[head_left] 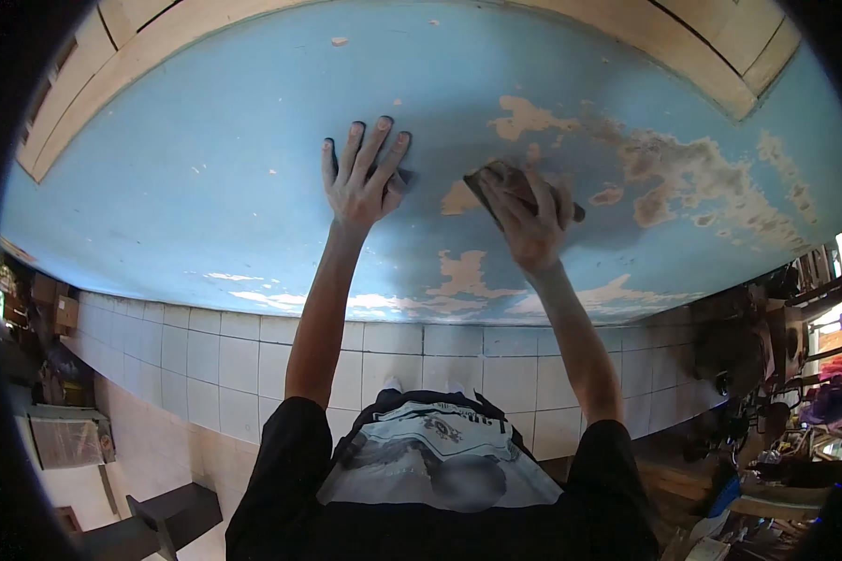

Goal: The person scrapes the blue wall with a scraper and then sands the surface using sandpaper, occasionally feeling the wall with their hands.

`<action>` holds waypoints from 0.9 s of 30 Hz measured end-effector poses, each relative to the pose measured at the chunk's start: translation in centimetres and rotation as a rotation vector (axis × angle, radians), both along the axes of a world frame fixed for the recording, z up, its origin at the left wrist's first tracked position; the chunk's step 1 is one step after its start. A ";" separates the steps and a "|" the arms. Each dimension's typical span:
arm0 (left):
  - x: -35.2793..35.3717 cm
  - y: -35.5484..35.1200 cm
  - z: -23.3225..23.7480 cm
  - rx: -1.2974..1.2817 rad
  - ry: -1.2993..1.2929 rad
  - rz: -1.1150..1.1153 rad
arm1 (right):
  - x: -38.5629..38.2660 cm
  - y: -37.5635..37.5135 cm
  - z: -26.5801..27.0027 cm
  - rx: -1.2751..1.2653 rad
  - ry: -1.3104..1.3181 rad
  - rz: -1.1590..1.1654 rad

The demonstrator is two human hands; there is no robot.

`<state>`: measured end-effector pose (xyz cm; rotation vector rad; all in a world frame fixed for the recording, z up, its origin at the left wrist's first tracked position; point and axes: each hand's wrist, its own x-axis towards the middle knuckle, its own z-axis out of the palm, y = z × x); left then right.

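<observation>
Pale square tiles (pixel 239 365), dark furniture (pixel 192 514) lower left, bright-edged clutter (pixel 786 341) right.

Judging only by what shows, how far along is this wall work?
Partway, it seems. Done: bare patches where blue paint is gone. In hand: the right hand holds a dark pad against the wall; the left hand rests flat on it. Left, probably: the ragged edges, and perhaps the surrounding blue.

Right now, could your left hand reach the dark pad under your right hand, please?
Probably yes: only blue wall lies between the left hand and the dark pad, whose edge shows past the right hand.
</observation>
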<state>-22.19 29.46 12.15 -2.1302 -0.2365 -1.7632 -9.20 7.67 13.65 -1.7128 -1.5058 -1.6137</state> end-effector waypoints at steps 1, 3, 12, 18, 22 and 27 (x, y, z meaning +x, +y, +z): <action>0.2 -0.3 -0.2 -0.014 -0.014 -0.013 | -0.5 0.1 -0.5 -0.005 0.005 -0.005; 0.2 -0.4 -0.3 -0.019 -0.005 -0.009 | -1.7 1.0 -1.3 -0.250 -0.033 -0.006; 0.0 -0.1 -0.3 0.011 -0.009 -0.007 | 0.4 -0.3 -0.6 -0.055 0.001 0.049; 0.1 -0.4 -0.5 -0.014 -0.001 -0.015 | -0.1 0.2 0.4 -0.159 -0.044 -0.007; 0.3 -0.5 -0.4 -0.066 -0.043 -0.012 | 0.7 1.0 -0.8 0.162 -0.044 0.101; 0.2 -0.2 -0.2 -0.047 -0.053 -0.012 | 1.1 0.0 0.4 0.022 -0.005 0.074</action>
